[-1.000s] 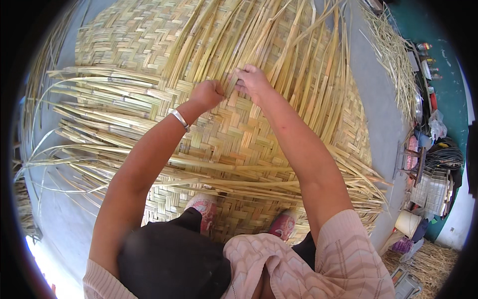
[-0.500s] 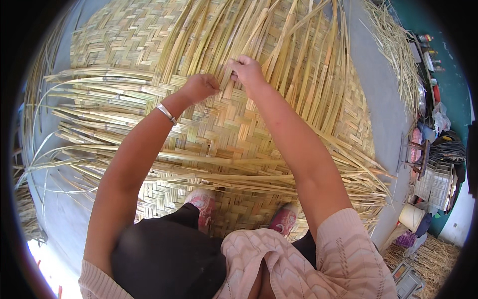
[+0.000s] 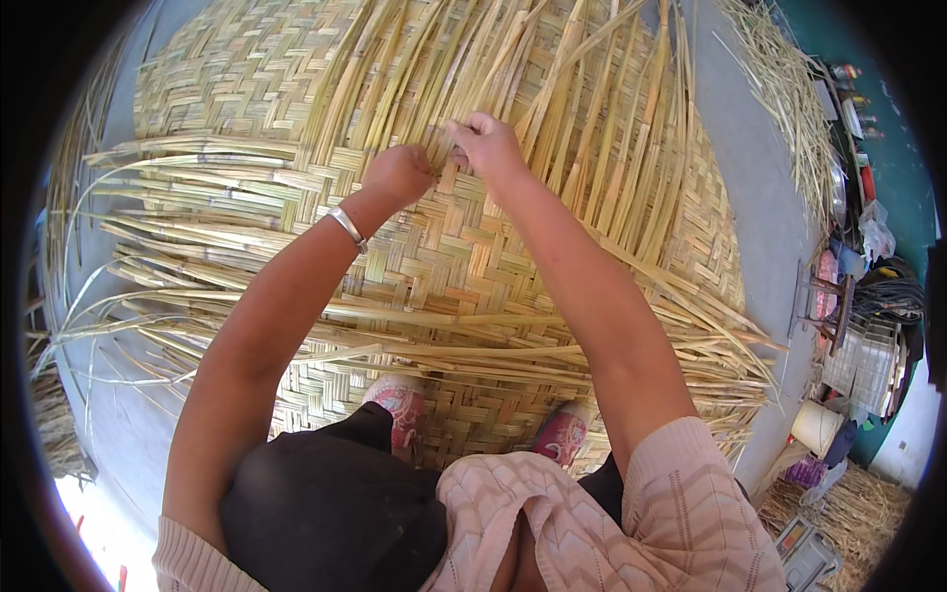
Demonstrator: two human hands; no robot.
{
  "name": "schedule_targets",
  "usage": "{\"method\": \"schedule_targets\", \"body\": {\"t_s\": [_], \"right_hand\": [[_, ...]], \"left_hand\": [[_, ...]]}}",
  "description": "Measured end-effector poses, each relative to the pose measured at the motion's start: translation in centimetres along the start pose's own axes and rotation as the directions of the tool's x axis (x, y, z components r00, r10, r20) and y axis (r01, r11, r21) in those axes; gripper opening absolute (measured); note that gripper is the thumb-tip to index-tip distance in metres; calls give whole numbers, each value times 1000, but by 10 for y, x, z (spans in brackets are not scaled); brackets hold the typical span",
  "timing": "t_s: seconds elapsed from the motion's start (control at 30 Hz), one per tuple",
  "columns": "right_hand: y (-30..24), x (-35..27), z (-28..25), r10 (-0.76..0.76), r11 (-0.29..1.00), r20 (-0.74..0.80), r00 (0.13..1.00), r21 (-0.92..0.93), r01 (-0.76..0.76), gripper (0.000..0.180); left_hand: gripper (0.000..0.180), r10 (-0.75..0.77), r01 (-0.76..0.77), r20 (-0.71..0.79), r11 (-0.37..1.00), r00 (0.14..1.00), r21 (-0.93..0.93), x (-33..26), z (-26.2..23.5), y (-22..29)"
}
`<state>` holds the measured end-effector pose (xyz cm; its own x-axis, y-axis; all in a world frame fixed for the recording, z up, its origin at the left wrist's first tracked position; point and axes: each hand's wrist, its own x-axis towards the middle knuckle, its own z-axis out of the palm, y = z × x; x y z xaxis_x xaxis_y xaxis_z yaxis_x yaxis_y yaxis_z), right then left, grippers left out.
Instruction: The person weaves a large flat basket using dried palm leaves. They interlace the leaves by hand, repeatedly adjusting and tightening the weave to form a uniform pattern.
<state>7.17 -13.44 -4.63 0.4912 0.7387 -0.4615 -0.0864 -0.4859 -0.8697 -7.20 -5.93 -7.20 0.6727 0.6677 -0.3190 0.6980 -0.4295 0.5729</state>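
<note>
- I see a big woven mat (image 3: 464, 266) of yellow strips that fills the middle of the frame, flat on the grey floor (image 3: 750, 197).
- Long loose strips (image 3: 552, 89) fan out from its top edge.
- My left hand (image 3: 398, 174) rests on the weave at upper middle, fingers curled in; I cannot tell what they hold.
- My right hand (image 3: 485, 145), just beside it, has its fingers pinched shut on a strip.
- A silver bangle (image 3: 347, 227) sits on my left wrist.
</note>
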Motion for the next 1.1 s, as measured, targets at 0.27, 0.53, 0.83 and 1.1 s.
{"method": "schedule_targets", "body": {"t_s": [0.27, 0.53, 0.83, 1.1], "right_hand": [[20, -37, 14, -127, 974, -125, 984, 170, 147, 24], [-30, -56, -7, -72, 935, 35, 997, 351, 55, 13], [-9, -49, -4, 165, 954, 216, 962, 212, -211, 16], [11, -53, 4, 245, 937, 347, 905, 155, -313, 15]], "left_hand": [[20, -98, 88, 58, 985, 994, 149, 2, 2, 10], [20, 139, -169, 134, 953, 981, 252, 9, -8, 3], [41, 8, 415, 472, 463, 882, -784, -70, -22, 11], [28, 38, 502, 595, 493, 803, -710, -81, -27, -1]]}}
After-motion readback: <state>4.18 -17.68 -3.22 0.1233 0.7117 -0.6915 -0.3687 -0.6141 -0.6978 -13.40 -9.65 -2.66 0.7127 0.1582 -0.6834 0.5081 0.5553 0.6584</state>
